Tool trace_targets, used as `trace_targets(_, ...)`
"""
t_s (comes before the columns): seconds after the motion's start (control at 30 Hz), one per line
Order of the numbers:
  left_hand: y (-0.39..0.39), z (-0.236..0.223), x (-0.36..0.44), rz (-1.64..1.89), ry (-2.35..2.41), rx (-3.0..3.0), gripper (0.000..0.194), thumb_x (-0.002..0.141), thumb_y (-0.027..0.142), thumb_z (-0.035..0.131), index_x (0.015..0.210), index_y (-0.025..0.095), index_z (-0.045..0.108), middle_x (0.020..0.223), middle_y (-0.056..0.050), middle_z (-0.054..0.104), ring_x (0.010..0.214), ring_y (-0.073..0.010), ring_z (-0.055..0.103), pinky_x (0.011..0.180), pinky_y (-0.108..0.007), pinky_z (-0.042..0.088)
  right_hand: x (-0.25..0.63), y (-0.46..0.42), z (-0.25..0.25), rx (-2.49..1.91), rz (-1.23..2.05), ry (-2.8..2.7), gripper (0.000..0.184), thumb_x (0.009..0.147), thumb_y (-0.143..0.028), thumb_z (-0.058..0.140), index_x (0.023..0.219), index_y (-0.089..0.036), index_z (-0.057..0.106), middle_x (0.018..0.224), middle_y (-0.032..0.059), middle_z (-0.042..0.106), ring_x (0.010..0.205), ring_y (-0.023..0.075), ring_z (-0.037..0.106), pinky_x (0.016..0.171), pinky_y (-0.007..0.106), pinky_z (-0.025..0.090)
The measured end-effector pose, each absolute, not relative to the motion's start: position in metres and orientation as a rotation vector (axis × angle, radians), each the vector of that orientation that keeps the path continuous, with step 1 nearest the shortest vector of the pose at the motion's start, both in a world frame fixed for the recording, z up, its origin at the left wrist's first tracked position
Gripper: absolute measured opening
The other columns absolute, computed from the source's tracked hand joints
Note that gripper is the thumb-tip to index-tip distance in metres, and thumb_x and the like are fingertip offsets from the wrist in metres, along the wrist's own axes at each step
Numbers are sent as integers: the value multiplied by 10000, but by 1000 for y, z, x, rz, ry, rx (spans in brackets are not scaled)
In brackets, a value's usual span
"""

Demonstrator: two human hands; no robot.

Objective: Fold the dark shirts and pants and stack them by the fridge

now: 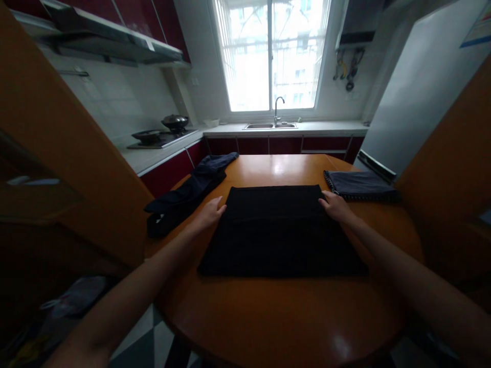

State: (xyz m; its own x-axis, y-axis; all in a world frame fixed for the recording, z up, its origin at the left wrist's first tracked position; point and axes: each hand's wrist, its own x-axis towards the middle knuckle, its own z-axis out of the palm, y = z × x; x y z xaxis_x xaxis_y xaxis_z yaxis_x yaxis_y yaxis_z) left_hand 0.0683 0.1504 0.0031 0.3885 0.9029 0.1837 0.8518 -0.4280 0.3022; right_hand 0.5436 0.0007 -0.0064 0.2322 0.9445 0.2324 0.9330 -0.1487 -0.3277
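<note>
A black folded cloth (283, 232) lies flat on the wooden table in front of me, roughly rectangular, with a straight far edge. My left hand (210, 212) is beside its far left corner, thumb and fingers apart, nothing visibly held. At the far right corner, my right hand (336, 206) touches the cloth's side with its fingertips, thumb and forefinger slightly apart. Whether the cloth is a garment cannot be made out.
Dark blue trousers (192, 191) lie crumpled along the table's left side. A folded grey cloth with a trimmed edge (360, 184) rests at the right. Beyond the round-ended table (276, 312) are a counter, sink (261, 126) and stove with pans (174, 121).
</note>
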Motion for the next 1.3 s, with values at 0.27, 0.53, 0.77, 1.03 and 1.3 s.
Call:
trace_targets(0.27, 229, 19, 116, 408, 1513, 2510, 537, 877, 312, 536, 1367, 95, 575, 1423, -138, 580, 1334, -234, 522, 1137, -305, 358, 572, 89, 8, -2257, 158, -1648, 394, 857, -217, 670, 1227, -85, 698, 1235, 185, 698, 1185, 264, 628, 1020, 310, 434)
trace_targets(0.53, 282, 14, 126, 339, 1536, 2468, 499, 764, 422, 722, 1182, 152, 700, 1210, -123, 684, 1147, -266, 631, 1011, -290, 452, 596, 132, -7, -2330, 241, -1523, 367, 792, -236, 754, 1142, -123, 745, 1174, 164, 724, 1110, 248, 664, 975, 292, 464)
trace_targets(0.77, 310, 13, 144, 179, 1569, 2327, 309, 692, 338, 789, 939, 157, 743, 891, -59, 740, 801, -205, 686, 731, -248, 515, 607, 151, -12, -2328, 319, -1488, 290, 771, -241, 776, 1033, -116, 777, 1077, 143, 756, 1011, 238, 698, 885, 266, 506)
trace_targets(1.03, 307, 27, 147, 114, 1661, 2228, 294, 537, 333, 874, 698, 158, 702, 698, -45, 701, 735, -230, 669, 635, -256, 498, 603, 150, -6, -2296, 343, -1493, 263, 712, -189, 808, 967, -122, 798, 973, 107, 775, 913, 220, 710, 857, 249, 520)
trace_targets(1.3, 286, 48, 127, 325, 1579, 2325, 225, 638, 328, 791, 806, 180, 778, 862, -45, 761, 887, -232, 678, 756, -245, 484, 600, 134, 21, -2198, 258, -1603, 193, 752, -163, 745, 925, -93, 790, 921, 127, 769, 905, 217, 696, 798, 238, 501)
